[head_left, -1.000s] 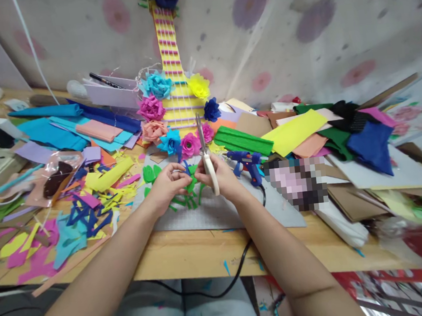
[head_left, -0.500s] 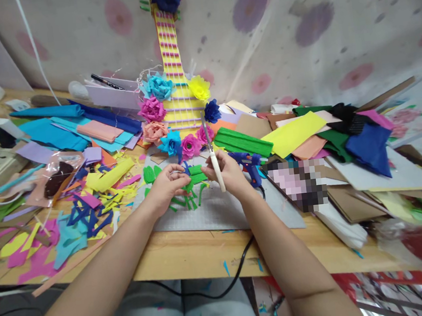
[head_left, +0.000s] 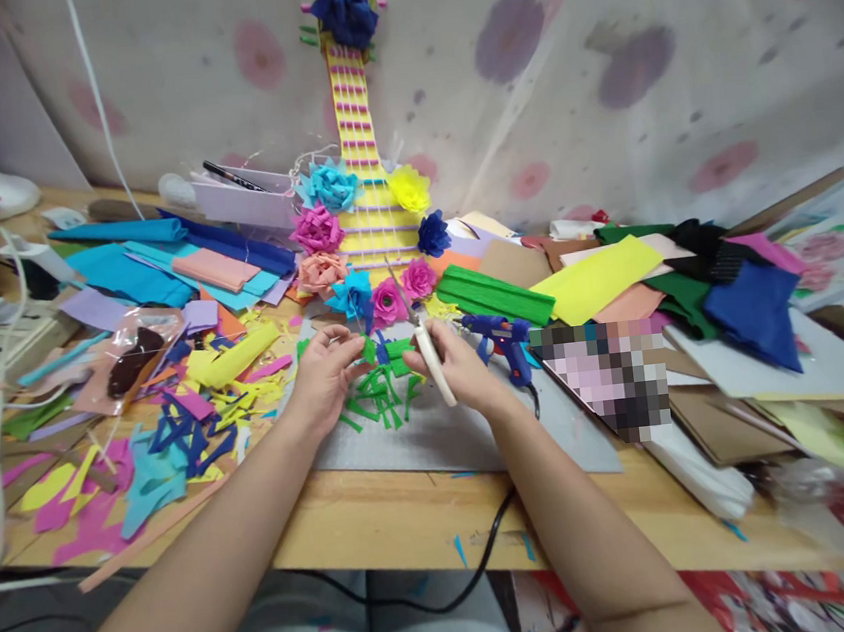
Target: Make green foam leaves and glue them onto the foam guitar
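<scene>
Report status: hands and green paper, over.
Left hand pinches green paper. Right hand grips scissors, blades pointing away. Glue gun close beside right hand.

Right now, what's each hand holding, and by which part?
Right hand grips scissors by the white handle. Left hand pinches a green paper piece at one end.

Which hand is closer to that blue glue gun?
Right. The right hand, holding scissors, sits just left of the blue glue gun; the left hand pinches a green paper piece farther left.
</scene>
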A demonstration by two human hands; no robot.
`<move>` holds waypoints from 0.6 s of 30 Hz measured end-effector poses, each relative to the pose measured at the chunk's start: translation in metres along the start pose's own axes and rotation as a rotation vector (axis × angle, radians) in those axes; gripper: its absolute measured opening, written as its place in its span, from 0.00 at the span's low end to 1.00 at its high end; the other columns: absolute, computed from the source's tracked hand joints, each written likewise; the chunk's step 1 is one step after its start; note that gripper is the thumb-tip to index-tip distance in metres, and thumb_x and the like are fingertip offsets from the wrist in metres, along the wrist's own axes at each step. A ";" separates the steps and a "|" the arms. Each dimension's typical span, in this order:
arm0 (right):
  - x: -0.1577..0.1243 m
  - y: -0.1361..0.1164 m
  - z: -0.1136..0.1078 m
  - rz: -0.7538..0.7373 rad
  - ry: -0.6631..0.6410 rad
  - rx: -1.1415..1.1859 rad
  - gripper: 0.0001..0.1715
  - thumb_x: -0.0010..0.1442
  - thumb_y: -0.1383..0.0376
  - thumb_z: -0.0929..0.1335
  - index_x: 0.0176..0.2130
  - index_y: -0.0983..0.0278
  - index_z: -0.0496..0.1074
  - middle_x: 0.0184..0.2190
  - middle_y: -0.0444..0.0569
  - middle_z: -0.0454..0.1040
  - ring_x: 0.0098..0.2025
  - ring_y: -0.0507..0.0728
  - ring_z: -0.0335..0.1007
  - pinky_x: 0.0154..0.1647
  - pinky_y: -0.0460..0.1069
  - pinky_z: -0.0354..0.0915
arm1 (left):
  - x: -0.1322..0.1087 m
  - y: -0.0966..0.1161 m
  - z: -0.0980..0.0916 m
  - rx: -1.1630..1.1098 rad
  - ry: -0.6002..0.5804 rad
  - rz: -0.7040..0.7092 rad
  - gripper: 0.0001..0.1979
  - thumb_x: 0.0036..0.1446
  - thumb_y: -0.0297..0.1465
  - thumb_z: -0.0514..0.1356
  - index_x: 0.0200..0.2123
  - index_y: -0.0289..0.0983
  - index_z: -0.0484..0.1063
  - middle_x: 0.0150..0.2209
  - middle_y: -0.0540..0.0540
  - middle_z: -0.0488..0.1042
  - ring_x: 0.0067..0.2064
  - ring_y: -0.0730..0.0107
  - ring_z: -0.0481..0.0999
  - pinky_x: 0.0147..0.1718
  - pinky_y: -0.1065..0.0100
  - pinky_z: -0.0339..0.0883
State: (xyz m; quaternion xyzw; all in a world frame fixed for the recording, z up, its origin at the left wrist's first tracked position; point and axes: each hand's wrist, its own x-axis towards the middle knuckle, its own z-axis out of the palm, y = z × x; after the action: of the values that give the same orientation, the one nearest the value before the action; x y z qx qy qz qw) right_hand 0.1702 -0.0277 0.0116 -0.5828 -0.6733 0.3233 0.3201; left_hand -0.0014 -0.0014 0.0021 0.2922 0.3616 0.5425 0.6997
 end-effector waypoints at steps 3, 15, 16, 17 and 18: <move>-0.006 -0.010 0.003 0.007 -0.063 -0.182 0.18 0.49 0.53 0.66 0.33 0.61 0.56 0.26 0.40 0.61 0.28 0.50 0.56 0.28 0.45 0.52 | 0.000 0.001 -0.001 -0.038 0.001 0.038 0.17 0.36 0.24 0.66 0.29 0.36 0.61 0.25 0.56 0.66 0.25 0.80 0.69 0.27 0.72 0.70; -0.005 -0.005 -0.014 -0.107 -0.356 -0.157 0.21 0.51 0.48 0.65 0.31 0.63 0.60 0.26 0.41 0.60 0.28 0.50 0.55 0.28 0.45 0.53 | -0.001 0.004 -0.004 -0.064 -0.035 0.055 0.16 0.38 0.25 0.65 0.30 0.36 0.61 0.25 0.55 0.67 0.27 0.80 0.70 0.33 0.71 0.69; -0.005 -0.004 -0.014 -0.113 -0.384 -0.114 0.21 0.51 0.48 0.64 0.31 0.63 0.60 0.26 0.41 0.60 0.27 0.50 0.55 0.28 0.45 0.53 | -0.001 0.004 -0.004 -0.066 -0.040 0.040 0.16 0.38 0.25 0.64 0.30 0.36 0.61 0.25 0.55 0.68 0.27 0.79 0.71 0.33 0.71 0.69; -0.005 -0.003 -0.014 -0.109 -0.408 -0.070 0.22 0.51 0.47 0.64 0.31 0.63 0.61 0.25 0.42 0.61 0.27 0.50 0.55 0.28 0.45 0.53 | -0.002 0.005 -0.004 -0.068 -0.043 0.026 0.16 0.38 0.25 0.64 0.30 0.36 0.61 0.25 0.55 0.68 0.28 0.78 0.71 0.33 0.71 0.69; -0.005 -0.003 -0.014 -0.098 -0.424 -0.028 0.23 0.50 0.46 0.64 0.30 0.63 0.61 0.25 0.42 0.61 0.27 0.50 0.55 0.27 0.45 0.53 | -0.002 0.005 -0.004 -0.069 -0.044 0.013 0.16 0.38 0.25 0.64 0.30 0.36 0.61 0.25 0.54 0.69 0.28 0.78 0.72 0.34 0.71 0.69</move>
State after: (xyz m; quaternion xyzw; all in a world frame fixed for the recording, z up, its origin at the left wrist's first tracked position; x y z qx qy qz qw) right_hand 0.1805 -0.0321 0.0218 -0.4727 -0.7576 0.4132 0.1787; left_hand -0.0074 -0.0017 0.0041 0.2824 0.3252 0.5526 0.7136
